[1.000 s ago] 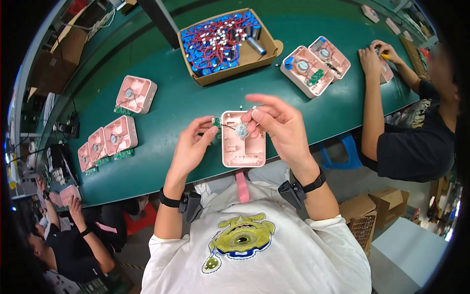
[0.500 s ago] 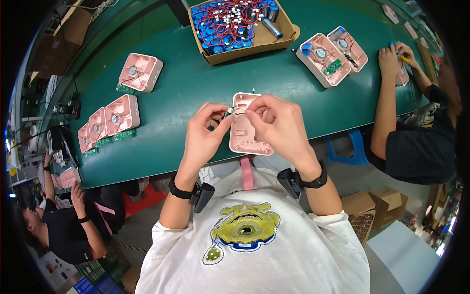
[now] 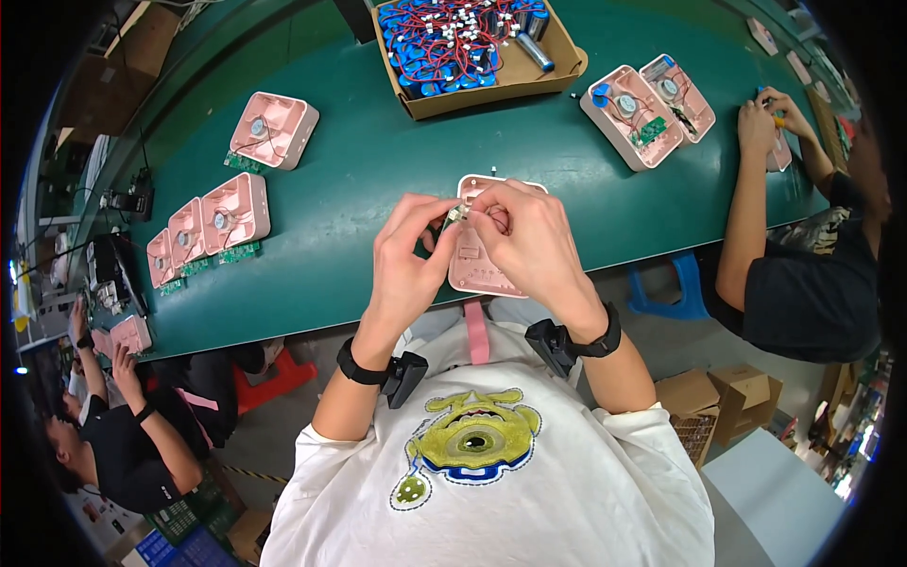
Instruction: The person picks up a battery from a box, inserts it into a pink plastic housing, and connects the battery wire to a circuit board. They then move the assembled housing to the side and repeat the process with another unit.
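Above a pink plastic housing half (image 3: 484, 276) on the bench, my two hands meet at the fingertips. My left hand (image 3: 408, 248) is closed, pinching a small circuit board (image 3: 457, 214) with pale connectors along its edge. Thumb and forefinger of my right hand (image 3: 534, 236) press together right at the board, on a thin wire lead (image 3: 499, 219) that curls beneath the fingers. Whether the end of the lead sits in a connector is hidden by the fingertips. Both hands cover the upper part of the housing.
A cardboard tray (image 3: 510, 93) of blue batteries with red wires stands at the back. Housings with speakers and green boards sit left (image 3: 241, 213) and right (image 3: 624, 123). Co-workers' hands work at the far right (image 3: 770, 123) and lower left (image 3: 123, 369).
My right fingertips have moved in against the board, closing the small gap with my left ones. The view has shifted slightly.
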A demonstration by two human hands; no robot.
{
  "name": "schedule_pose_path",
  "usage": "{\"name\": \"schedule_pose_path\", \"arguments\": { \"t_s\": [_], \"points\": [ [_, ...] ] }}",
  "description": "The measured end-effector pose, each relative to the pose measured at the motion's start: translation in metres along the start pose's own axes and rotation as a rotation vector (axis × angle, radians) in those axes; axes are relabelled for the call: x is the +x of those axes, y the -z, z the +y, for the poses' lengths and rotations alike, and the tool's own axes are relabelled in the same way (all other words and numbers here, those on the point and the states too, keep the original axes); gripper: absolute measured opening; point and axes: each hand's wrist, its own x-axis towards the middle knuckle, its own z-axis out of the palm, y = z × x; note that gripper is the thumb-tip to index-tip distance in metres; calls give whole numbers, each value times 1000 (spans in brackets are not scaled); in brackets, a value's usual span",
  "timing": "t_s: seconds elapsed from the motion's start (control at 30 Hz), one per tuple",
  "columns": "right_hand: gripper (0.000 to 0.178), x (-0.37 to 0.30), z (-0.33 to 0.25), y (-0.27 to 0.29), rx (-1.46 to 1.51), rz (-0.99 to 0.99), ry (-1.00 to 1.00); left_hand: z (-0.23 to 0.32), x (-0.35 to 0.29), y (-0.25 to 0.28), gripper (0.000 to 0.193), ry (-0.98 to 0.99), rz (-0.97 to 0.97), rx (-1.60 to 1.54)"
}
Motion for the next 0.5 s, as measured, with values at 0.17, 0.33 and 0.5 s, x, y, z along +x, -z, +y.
{"name": "schedule_pose_path", "arguments": {
  "t_s": [0.17,0.33,0.5],
  "points": [
    [11,2,-2,3,-47,-31,-20,0,-2,-4,29,-88,35,77],
    [8,1,-4,0,-83,-28,6,4,-4,-5,31,-111,57,95],
    [8,0,-4,-3,-80,-28,2,1,0,-8,33,-117,75,75]
  ]
}}
